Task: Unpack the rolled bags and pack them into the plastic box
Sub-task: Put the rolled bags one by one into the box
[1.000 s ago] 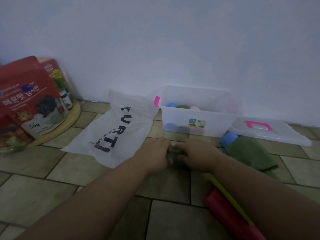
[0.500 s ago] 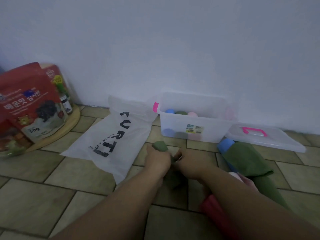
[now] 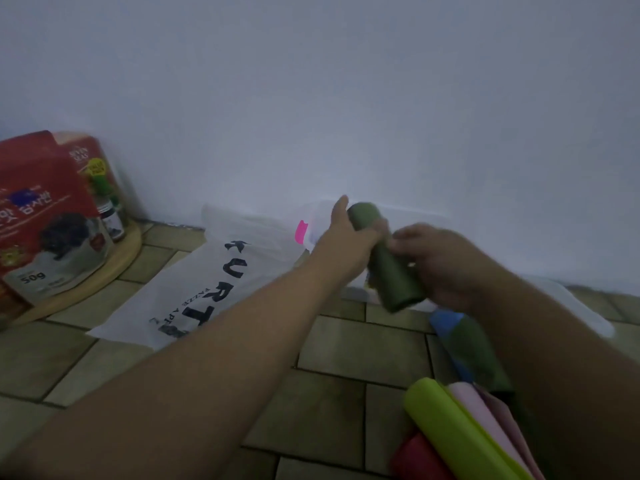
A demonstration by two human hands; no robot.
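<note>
A dark green rolled bag (image 3: 393, 271) is held up in the air in front of the clear plastic box (image 3: 317, 216), which is mostly hidden behind my hands. My left hand (image 3: 346, 233) grips the roll's upper end. My right hand (image 3: 440, 265) holds its lower part from the right. At the lower right lie more rolled bags: a lime green roll (image 3: 453, 431), a pink one (image 3: 485, 414), a red one (image 3: 422, 459), and a blue and green one (image 3: 460, 337).
A white plastic bag printed with black letters (image 3: 207, 285) lies flat on the tiled floor left of the box. Red snack packets (image 3: 41, 216) stand on a round wooden board (image 3: 104, 278) at the far left. The box's clear lid (image 3: 581, 313) lies at right by the wall.
Both hands have lifted the green roll off the floor and raised it toward the box. The view has tilted upward.
</note>
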